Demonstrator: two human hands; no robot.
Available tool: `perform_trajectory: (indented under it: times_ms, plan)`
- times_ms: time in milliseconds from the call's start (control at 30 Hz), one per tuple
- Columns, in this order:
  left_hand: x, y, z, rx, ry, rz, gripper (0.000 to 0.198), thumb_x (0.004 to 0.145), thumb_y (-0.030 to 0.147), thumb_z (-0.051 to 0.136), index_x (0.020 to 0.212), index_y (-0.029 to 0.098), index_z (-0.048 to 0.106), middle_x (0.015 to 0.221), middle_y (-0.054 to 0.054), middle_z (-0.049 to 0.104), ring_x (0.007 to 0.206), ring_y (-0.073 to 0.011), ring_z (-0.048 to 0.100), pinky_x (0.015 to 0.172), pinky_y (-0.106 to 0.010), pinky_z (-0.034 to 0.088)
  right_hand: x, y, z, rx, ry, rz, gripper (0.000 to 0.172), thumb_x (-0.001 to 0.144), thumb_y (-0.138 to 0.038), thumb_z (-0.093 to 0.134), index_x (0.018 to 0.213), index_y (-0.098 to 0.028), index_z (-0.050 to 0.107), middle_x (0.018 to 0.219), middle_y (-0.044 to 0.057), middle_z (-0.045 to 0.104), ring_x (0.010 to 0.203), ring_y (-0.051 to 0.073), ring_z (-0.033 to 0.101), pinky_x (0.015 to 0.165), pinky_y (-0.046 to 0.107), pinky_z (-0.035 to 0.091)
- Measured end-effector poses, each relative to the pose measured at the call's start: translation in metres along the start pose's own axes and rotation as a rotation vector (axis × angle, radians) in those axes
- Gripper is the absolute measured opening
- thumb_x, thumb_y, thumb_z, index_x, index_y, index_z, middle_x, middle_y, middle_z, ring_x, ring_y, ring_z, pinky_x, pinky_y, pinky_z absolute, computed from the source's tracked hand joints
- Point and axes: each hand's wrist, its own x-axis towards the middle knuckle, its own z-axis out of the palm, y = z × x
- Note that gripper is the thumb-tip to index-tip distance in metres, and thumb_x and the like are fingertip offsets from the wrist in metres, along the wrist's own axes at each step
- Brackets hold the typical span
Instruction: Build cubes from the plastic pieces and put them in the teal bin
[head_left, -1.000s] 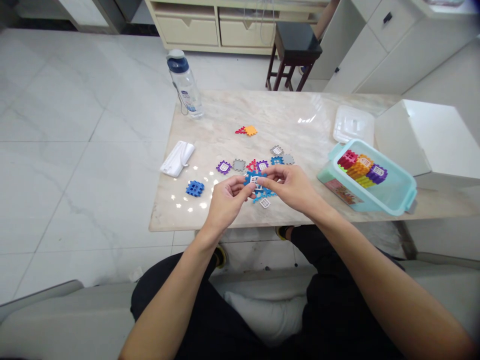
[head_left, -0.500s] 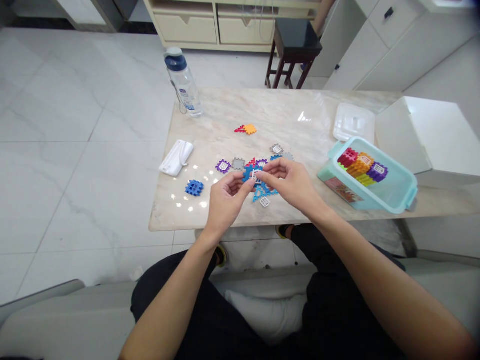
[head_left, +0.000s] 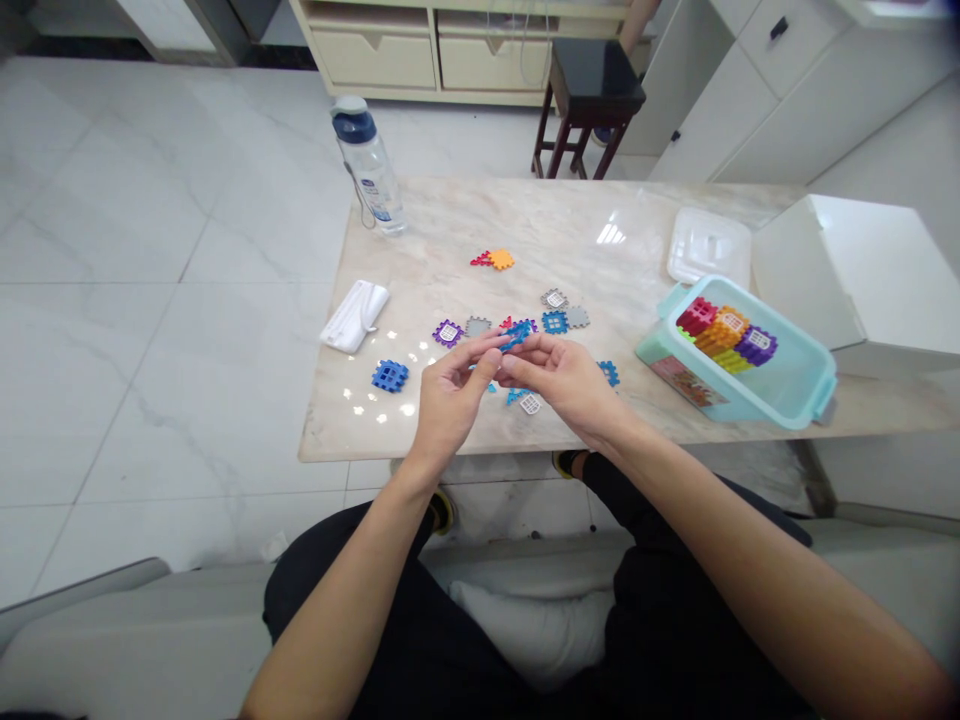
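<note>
Both hands meet over the front middle of the marble table (head_left: 450, 210). My left hand (head_left: 452, 395) and my right hand (head_left: 564, 378) each pinch one small blue toothed tile (head_left: 516, 336) between the fingertips, holding it nearly flat above the table. Below them lie a white window insert (head_left: 530, 404) and bits of light blue tile. Loose flat tiles lie just behind the hands: purple (head_left: 448, 332), grey (head_left: 477, 325), blue (head_left: 554, 321), grey (head_left: 577, 317). Another blue tile (head_left: 608, 372) shows right of my right hand.
A teal bin (head_left: 795, 395) holding assembled red, orange, purple and yellow blocks stands at the right, its clear lid (head_left: 707, 247) behind it, a white box (head_left: 870, 280) beside it. A blue block cube (head_left: 390, 376), a white pouch (head_left: 354, 316), a water bottle (head_left: 369, 165) and orange-red pieces (head_left: 495, 260) lie left and back.
The blue tile with its white insert has tipped from facing me to nearly flat. My right hand slid left, uncovering a blue tile on the table to its right.
</note>
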Motion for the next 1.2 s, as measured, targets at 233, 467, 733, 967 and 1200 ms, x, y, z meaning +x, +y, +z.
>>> perform_trajectory:
  times_ms: [233, 467, 733, 967, 1200]
  plan:
    - [0.001, 0.004, -0.006, -0.119, 0.000, -0.020, 0.020, 0.089, 0.034, 0.089, 0.106, 0.024, 0.087, 0.147, -0.010, 0.073, 0.143, -0.0285, 0.065, 0.107, -0.036, 0.060, 0.000, 0.007, 0.005, 0.102, 0.062, -0.086, 0.055, 0.073, -0.058, 0.099, 0.105, -0.024, 0.071, 0.113, 0.005, 0.081, 0.109, 0.022, 0.077, 0.109, 0.043, 0.062]
    - [0.002, 0.004, -0.010, -0.113, 0.053, -0.106, 0.042, 0.079, 0.037, 0.097, 0.115, 0.022, 0.082, 0.121, -0.009, 0.078, 0.110, -0.0208, 0.072, 0.090, -0.029, 0.061, -0.001, 0.004, 0.006, 0.101, 0.038, -0.028, 0.059, 0.076, -0.061, 0.097, 0.117, -0.025, 0.073, 0.120, 0.006, 0.082, 0.108, 0.022, 0.076, 0.100, 0.041, 0.064]
    - [-0.001, 0.008, -0.011, -0.138, 0.042, -0.149, 0.051, 0.077, 0.040, 0.099, 0.122, 0.022, 0.081, 0.114, -0.007, 0.083, 0.105, -0.0227, 0.077, 0.099, -0.036, 0.061, -0.001, 0.002, 0.005, 0.138, -0.094, 0.081, 0.042, 0.080, -0.058, 0.096, 0.106, -0.027, 0.084, 0.114, 0.004, 0.083, 0.106, 0.020, 0.075, 0.096, 0.038, 0.062]
    - [0.001, -0.002, -0.013, -0.084, 0.073, -0.211, 0.041, 0.085, 0.058, 0.090, 0.094, 0.018, 0.082, 0.085, -0.004, 0.079, 0.082, -0.0178, 0.070, 0.083, -0.031, 0.057, 0.004, 0.007, 0.002, 0.036, 0.038, 0.091, 0.048, 0.074, -0.060, 0.098, 0.100, -0.022, 0.084, 0.092, 0.004, 0.080, 0.083, 0.016, 0.071, 0.083, 0.032, 0.060]
    - [0.004, -0.006, -0.014, -0.107, -0.073, -0.317, 0.059, 0.093, 0.075, 0.071, 0.095, 0.016, 0.081, 0.092, -0.011, 0.081, 0.072, -0.0173, 0.064, 0.072, -0.032, 0.054, 0.006, 0.002, -0.007, -0.145, 0.237, -0.001, 0.049, 0.079, -0.061, 0.092, 0.103, -0.019, 0.084, 0.094, 0.005, 0.081, 0.076, 0.015, 0.065, 0.073, 0.030, 0.054]
